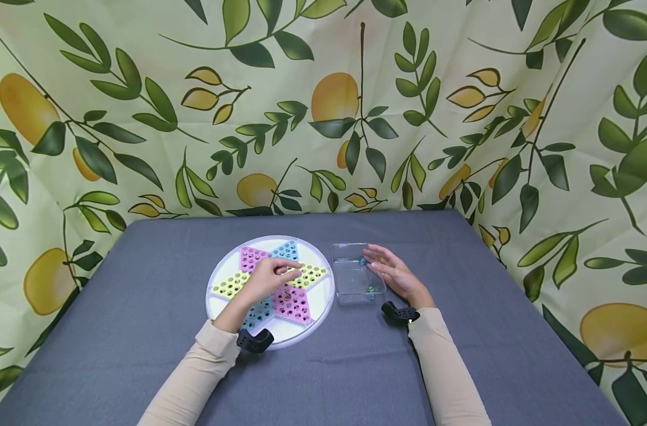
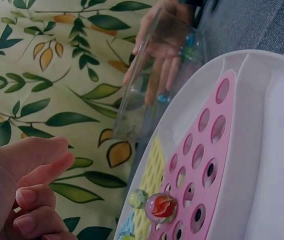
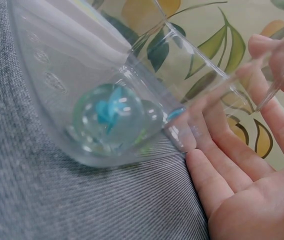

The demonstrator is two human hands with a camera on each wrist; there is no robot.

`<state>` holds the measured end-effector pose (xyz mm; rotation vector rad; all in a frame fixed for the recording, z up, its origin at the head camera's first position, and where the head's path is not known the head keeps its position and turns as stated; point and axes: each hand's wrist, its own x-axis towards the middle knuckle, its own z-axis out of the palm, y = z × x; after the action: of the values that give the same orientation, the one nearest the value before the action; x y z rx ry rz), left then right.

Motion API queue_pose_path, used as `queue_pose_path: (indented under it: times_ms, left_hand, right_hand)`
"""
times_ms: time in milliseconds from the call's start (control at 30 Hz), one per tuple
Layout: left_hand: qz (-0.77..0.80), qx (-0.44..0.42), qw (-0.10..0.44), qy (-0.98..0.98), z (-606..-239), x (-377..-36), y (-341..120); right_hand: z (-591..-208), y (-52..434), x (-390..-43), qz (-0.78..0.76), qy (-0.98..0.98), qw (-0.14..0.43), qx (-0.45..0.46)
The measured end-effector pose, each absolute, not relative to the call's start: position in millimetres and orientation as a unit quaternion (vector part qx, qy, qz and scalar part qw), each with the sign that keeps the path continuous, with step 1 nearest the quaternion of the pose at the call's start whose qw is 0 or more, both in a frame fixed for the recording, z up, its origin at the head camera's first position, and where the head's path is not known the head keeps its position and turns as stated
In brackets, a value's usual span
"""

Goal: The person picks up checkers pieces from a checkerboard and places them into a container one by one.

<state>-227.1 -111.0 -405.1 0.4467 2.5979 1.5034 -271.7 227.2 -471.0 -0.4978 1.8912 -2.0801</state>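
Head view: left hand over one round game board, right hand at one clear box

Two bare hands were at work. On the left one, thumb and index finger reached out and the other fingers bent loosely; no held object showed. The right one had its fingers mostly straight against the box's right side, the thumb's exact place unclear.

Three marbles could be counted inside the box, toward its right side: two bluish, one greenish. On the board, at least three more showed: one with a red swirl on pink, one yellowish-green just beside it, and one cut by the picture's edge.

The white board carried a six-pointed star: two pink points, two blue, two yellow, all with holes. It lay just left of the box on one grey-blue worktop. Two black wrist devices and two beige sleeves followed the hands; beyond hung leaf-printed fabric.
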Motion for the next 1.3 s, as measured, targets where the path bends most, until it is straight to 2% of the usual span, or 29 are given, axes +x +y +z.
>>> queue_pose_path:
  times_ms: [867,1300]
  left_hand:
    - [0.485,0.138,0.01,0.863,-412.2,-236.8,-140.4]
    - [0.486,0.1,0.012,0.868,-416.2,-244.6,-148.0]
  right_hand:
    - [-470.1,226.3,-271.4,-0.717,0.663,0.145,-0.159]
    - [-469.9,225.2,-271.5,-0.724,0.654,0.146,-0.165]
